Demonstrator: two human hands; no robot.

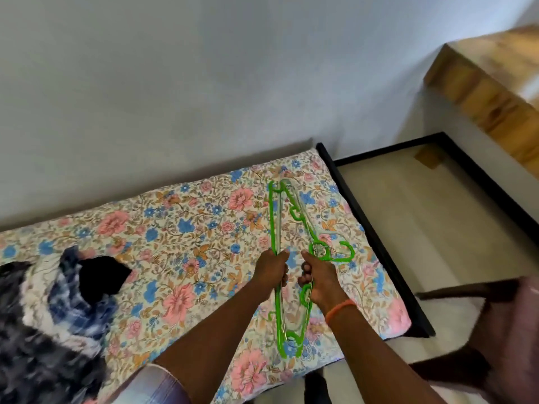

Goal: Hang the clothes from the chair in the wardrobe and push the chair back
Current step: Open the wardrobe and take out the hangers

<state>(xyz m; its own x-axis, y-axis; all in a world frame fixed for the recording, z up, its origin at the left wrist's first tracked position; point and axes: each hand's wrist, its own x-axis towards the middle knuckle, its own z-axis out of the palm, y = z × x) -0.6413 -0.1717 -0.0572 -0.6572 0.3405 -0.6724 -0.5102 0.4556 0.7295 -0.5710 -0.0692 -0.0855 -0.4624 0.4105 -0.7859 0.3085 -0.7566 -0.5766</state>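
A bundle of green plastic hangers (pixel 287 258) (at least two, with thin clear or wire ones nested among them; the exact count cannot be told) is held just above the bed (pixel 180 228), near its right edge. The bundle's long axis runs from the near edge of the bed toward the wall, with one end close to the near edge and the other reaching toward the far right corner. The hooks (pixel 335 253) point right, toward the bed's right edge.

Two hands hold the bundle near its middle. The left hand (pixel 271 271) has its fingers (pixel 284 277) curled tight round the straight bottom bars on the left side of the bundle. The right hand (pixel 319 279) has its fingers (pixel 304 277) clamped on the sloping shoulder bars, just below the hooks; an orange band (pixel 339 309) circles that wrist.

One heap of clothes (pixel 58 301), blue, white and black, lies on the floral sheet at the bed's left end, well apart from the hangers. One dark chair (pixel 472 330) stands by the bed's near right corner.
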